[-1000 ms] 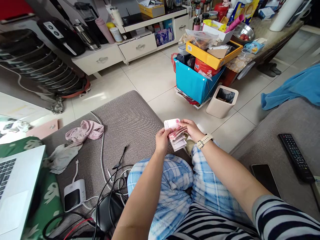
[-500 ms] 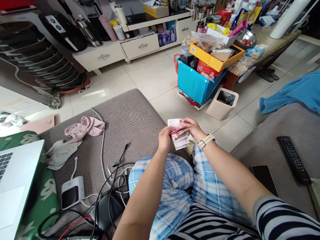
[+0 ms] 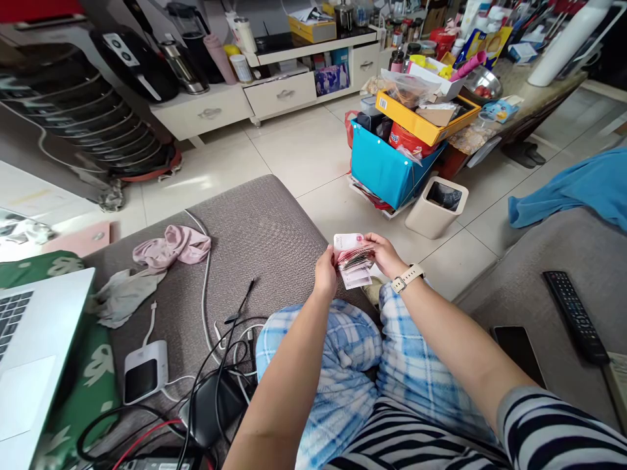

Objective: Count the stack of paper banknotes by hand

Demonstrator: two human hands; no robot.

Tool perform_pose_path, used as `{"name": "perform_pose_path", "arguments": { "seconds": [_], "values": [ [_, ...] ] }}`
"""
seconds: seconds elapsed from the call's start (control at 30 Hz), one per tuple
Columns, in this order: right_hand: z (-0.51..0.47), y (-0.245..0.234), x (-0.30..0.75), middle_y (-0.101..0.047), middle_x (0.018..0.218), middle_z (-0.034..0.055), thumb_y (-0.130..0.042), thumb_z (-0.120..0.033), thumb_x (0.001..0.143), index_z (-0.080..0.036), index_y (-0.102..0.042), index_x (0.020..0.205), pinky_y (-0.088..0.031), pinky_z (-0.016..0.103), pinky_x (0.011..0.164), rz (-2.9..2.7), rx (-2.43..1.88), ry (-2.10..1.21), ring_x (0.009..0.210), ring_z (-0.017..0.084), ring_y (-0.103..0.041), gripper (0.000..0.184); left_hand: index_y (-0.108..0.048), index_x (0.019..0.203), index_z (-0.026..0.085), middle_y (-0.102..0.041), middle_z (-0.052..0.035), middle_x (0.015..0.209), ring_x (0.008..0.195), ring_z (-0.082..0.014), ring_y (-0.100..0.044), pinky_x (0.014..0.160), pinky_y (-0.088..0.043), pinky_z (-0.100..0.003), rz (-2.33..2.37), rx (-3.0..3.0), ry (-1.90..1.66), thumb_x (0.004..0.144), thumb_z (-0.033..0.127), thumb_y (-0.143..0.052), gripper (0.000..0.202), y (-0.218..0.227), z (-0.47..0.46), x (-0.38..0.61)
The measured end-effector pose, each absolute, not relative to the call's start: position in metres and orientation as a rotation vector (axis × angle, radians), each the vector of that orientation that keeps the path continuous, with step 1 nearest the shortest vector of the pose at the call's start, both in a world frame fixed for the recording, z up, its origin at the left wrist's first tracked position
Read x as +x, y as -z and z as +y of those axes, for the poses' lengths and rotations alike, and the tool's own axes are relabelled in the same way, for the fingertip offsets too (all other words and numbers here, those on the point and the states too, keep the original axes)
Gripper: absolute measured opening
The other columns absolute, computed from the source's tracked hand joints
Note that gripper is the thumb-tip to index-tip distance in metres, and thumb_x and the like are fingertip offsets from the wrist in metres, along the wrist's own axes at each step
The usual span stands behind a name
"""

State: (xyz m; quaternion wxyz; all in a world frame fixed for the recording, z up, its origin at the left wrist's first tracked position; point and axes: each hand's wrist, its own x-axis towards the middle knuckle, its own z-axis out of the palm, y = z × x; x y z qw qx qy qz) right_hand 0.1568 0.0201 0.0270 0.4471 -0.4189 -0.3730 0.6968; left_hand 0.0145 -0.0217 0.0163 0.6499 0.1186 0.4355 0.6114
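A bent stack of pinkish-red banknotes [image 3: 353, 258] is held out over my knees, with its edges fanned toward me. My left hand [image 3: 325, 273] is closed on the stack's left side. From the right, my right hand [image 3: 385, 253] pinches the notes near their upper edge, fingers closed. One note's face shows at the top and paler notes hang lower down. A cream-strapped watch [image 3: 407, 278] circles my right wrist. Below the hands are my legs in blue plaid trousers [image 3: 321, 346].
Cables, a black box [image 3: 215, 405], a white device [image 3: 145, 372] and a laptop [image 3: 34, 365] lie on the grey seat at left. To the right are a phone [image 3: 518, 352] and a remote control [image 3: 575, 313]. A bin [image 3: 435, 212] and blue box [image 3: 389, 163] stand ahead.
The view has shifted slightly, so most things sit a little farther right. Both hands still hold the banknotes, and the fanned edges at the stack's middle look somewhat rearranged.
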Motion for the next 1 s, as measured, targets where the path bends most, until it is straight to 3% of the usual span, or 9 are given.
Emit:
{"name": "perform_pose_path", "arguments": {
  "seconds": [0.1,0.2,0.33,0.43,0.6,0.67,0.73,0.83,1.0],
  "values": [
    [0.020,-0.026,0.162,-0.059,0.069,-0.0010,-0.059,-0.038,0.072,-0.018,-0.062,0.072,-0.038,0.023,0.058,-0.974,-0.940,-1.762,0.065,0.012,-0.052,0.020,-0.062,0.077,0.013,-0.069,-0.0095,0.078,0.073,-0.0221,-0.066,0.071,-0.051,-0.035,0.995,0.269,-1.351,0.079,0.047,-0.055,0.034,-0.021,-0.022,0.011],
    [0.020,-0.022,0.164,-0.065,0.087,0.0022,-0.056,-0.028,0.069,-0.018,-0.066,0.079,-0.043,0.025,0.072,-1.095,-0.881,-1.751,0.085,0.016,-0.057,0.017,-0.064,0.085,0.011,-0.070,-0.0121,0.083,0.075,-0.0229,-0.066,0.071,-0.052,-0.036,0.931,0.192,-1.301,0.084,0.047,-0.046,0.040,-0.027,-0.023,0.005],
    [0.012,-0.019,0.159,-0.065,0.109,0.0014,-0.063,-0.017,0.062,-0.022,-0.063,0.109,-0.042,0.032,0.091,-1.362,-0.837,-1.767,0.108,0.021,-0.054,0.048,-0.064,0.094,0.012,-0.068,-0.0062,0.075,0.061,-0.0159,-0.062,0.059,-0.051,-0.028,0.945,0.079,-1.325,0.084,0.038,-0.049,0.032,-0.031,-0.027,0.002],
    [0.000,-0.020,0.153,-0.062,0.119,0.0012,-0.071,-0.019,0.061,-0.025,-0.053,0.124,-0.039,0.034,0.100,-1.454,-0.800,-1.765,0.114,0.022,-0.053,0.066,-0.064,0.093,0.012,-0.067,-0.0067,0.076,0.064,-0.0160,-0.063,0.058,-0.050,-0.027,0.889,0.054,-1.257,0.085,0.038,-0.049,0.031,-0.032,-0.033,0.006],
    [-0.011,-0.019,0.150,-0.063,0.120,0.0037,-0.072,-0.028,0.066,-0.026,-0.050,0.126,-0.045,0.038,0.096,-1.260,-0.931,-1.716,0.109,0.022,-0.059,0.065,-0.064,0.100,0.013,-0.068,-0.0103,0.086,0.069,-0.0186,-0.063,0.059,-0.051,-0.030,0.908,0.162,-1.200,0.084,0.059,-0.042,0.054,-0.034,-0.052,0.021],
    [-0.015,-0.017,0.149,-0.063,0.120,0.0045,-0.071,-0.030,0.067,-0.025,-0.049,0.126,-0.048,0.039,0.093,-1.142,-0.958,-1.709,0.107,0.023,-0.060,0.063,-0.063,0.104,0.014,-0.067,-0.0114,0.094,0.076,-0.0206,-0.064,0.065,-0.052,-0.033,0.898,0.249,-1.245,0.082,0.060,-0.044,0.055,-0.037,-0.065,0.027],
    [-0.024,-0.017,0.148,-0.064,0.117,0.0060,-0.071,-0.031,0.068,-0.023,-0.053,0.123,-0.049,0.039,0.091,-1.133,-0.983,-1.667,0.106,0.024,-0.061,0.058,-0.060,0.111,0.017,-0.066,-0.0098,0.099,0.080,-0.0209,-0.063,0.069,-0.052,-0.035,0.885,0.373,-1.292,0.077,0.048,-0.059,0.046,-0.042,-0.081,0.031],
    [-0.044,-0.022,0.146,-0.067,0.110,0.0077,-0.071,-0.033,0.069,-0.019,-0.060,0.115,-0.049,0.040,0.091,-1.197,-1.016,-1.594,0.103,0.026,-0.063,0.048,-0.058,0.109,0.019,-0.066,-0.0049,0.092,0.078,-0.0189,-0.062,0.073,-0.051,-0.035,0.850,0.440,-1.286,0.059,0.018,-0.073,0.052,-0.047,-0.105,0.029],
    [-0.075,-0.047,0.143,-0.066,0.117,0.0090,-0.067,-0.037,0.076,-0.019,-0.063,0.114,-0.043,0.043,0.100,-1.491,-0.933,-1.654,0.112,0.027,-0.058,0.043,-0.059,0.094,0.016,-0.061,-0.0032,0.079,0.072,-0.0168,-0.061,0.068,-0.052,-0.033,0.733,0.227,-1.359,0.055,0.013,-0.061,0.039,-0.055,-0.129,0.018]
  ]
}}
